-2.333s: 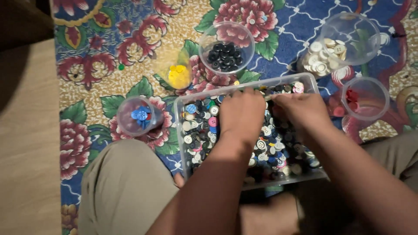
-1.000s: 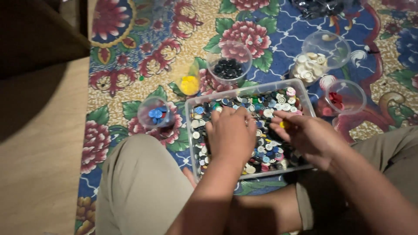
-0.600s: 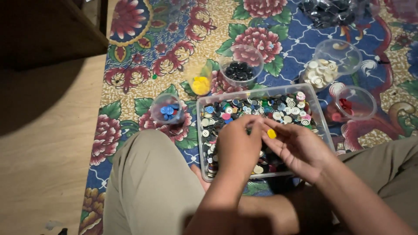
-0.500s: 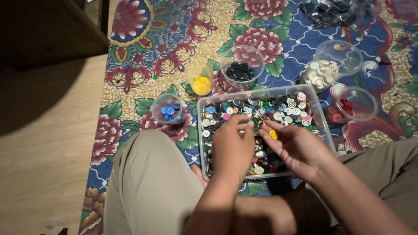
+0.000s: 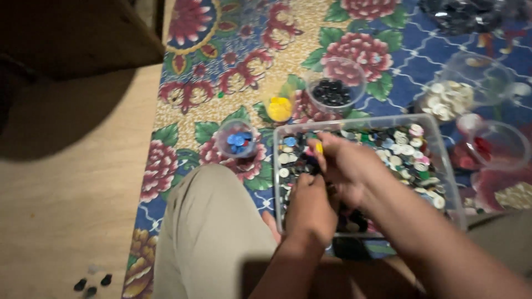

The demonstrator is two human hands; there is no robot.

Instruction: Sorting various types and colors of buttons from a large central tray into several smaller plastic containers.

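Low in the frame the person's knee in tan trousers (image 5: 213, 232) juts up from the floral rug (image 5: 221, 72), and just past it both hands work inside a clear plastic bin (image 5: 449, 182) of mixed buttons (image 5: 407, 152). The left hand (image 5: 311, 207) lies knuckles up on the heap at the bin's near left side, fingers curled down into the buttons; whether it grips any I cannot tell. The right hand (image 5: 346, 163) crosses above it and pinches a small yellow button (image 5: 319, 148) between thumb and fingertip, over the bin's left part. That button looks light, hard and slick, likely to slip unless taken by its rim or flat faces with the fingertips. Beyond the bin, toward the middle of the frame, stand small clear cups: blue buttons (image 5: 238, 141), yellow buttons (image 5: 280, 108), and black buttons (image 5: 332, 91). Farther right sit a tub of white buttons (image 5: 446, 99) and a cup of red buttons (image 5: 483, 148). At lower left, a few dark buttons (image 5: 91, 285) lie on the bare floor.
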